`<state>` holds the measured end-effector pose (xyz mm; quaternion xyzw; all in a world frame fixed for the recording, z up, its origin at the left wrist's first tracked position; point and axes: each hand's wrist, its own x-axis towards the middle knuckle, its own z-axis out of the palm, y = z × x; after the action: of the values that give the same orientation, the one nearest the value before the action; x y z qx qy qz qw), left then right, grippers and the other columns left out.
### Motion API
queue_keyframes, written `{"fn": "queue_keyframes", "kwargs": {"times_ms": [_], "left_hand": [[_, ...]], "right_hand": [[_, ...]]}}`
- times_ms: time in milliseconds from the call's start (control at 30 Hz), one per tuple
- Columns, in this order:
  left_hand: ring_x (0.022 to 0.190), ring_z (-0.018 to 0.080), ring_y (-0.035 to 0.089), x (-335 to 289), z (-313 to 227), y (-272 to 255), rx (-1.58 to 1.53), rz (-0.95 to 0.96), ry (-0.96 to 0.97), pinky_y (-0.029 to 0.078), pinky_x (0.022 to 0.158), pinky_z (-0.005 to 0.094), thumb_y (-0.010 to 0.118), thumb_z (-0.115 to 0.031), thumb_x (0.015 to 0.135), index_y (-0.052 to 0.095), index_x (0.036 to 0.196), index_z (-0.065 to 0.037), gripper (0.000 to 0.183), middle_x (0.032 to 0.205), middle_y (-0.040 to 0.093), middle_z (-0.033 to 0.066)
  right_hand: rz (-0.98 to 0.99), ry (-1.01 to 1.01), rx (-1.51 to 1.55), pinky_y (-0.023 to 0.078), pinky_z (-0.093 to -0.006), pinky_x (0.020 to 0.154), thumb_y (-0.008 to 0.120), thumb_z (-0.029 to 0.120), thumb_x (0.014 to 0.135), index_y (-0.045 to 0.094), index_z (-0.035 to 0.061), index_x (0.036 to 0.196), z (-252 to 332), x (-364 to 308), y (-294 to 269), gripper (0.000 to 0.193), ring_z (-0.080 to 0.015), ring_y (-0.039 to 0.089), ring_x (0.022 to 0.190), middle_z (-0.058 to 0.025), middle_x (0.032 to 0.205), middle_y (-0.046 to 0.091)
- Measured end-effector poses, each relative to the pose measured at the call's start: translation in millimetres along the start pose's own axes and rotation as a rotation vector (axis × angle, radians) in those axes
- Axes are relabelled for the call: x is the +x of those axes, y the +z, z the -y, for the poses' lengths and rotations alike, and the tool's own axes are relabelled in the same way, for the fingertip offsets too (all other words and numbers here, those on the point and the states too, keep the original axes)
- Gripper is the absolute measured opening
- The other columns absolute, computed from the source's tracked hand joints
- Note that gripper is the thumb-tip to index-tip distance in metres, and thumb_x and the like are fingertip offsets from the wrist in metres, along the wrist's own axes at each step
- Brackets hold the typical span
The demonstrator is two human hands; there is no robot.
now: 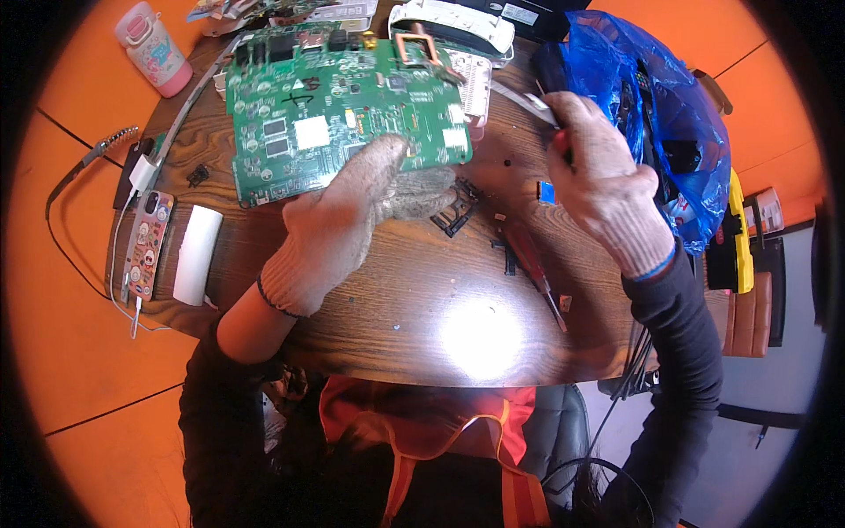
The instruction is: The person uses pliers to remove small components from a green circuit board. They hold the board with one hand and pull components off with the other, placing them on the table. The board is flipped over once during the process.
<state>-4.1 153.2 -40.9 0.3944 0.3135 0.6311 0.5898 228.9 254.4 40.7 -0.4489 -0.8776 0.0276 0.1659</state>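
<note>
Green board (352, 101): tilted above the table (378, 290), left of the blue bag (607, 53).
Left hand (330, 211): pinches the board's near edge, thumb on top.
Right hand (607, 180): just left of the bag, grips a slim pale piece (525, 99); we cannot tell its kind.
Board work: we seem mid-handling; the next move likely calls for our steady left hold.
Red screwdriver (530, 260): lies left of the bag, nearer us.
</note>
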Motion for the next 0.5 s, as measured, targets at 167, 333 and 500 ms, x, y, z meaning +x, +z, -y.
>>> {"fn": "queue_keyframes", "kwargs": {"times_ms": [167,333,500], "left_hand": [[0.112,0.0368,0.065,7,-20,5,-0.186,0.128,-0.004,0.056,0.094,0.0475,0.029,-0.032,0.108,0.038,0.143,0.006,0.052,0.132,0.057,0.0272],[0.119,0.0374,0.061,3,-17,5,-0.279,0.178,-0.182,0.054,0.094,0.0478,0.033,-0.036,0.107,0.034,0.146,0.004,0.056,0.135,0.054,0.0273],[0.122,0.0373,0.059,-3,-16,12,-0.146,0.238,-0.177,0.053,0.094,0.0471,0.039,-0.043,0.104,0.033,0.146,0.004,0.063,0.138,0.053,0.0265]], "right_hand": [[0.042,0.445,1.047,0.057,-0.0298,0.082,0.066,0.009,0.089,0.052,0.0029,0.132,-15,-28,-10,0.046,-0.0188,0.065,0.094,-0.0103,0.112,0.062],[0.121,0.491,1.135,0.056,-0.0296,0.079,0.066,0.013,0.088,0.051,0.0017,0.133,-47,-55,3,0.049,-0.0197,0.068,0.091,-0.0115,0.11,0.064],[0.037,0.477,1.258,0.056,-0.0323,0.085,0.066,0.016,0.087,0.051,0.0024,0.133,-59,-76,30,0.05,-0.0198,0.066,0.096,-0.0099,0.113,0.062]]}}
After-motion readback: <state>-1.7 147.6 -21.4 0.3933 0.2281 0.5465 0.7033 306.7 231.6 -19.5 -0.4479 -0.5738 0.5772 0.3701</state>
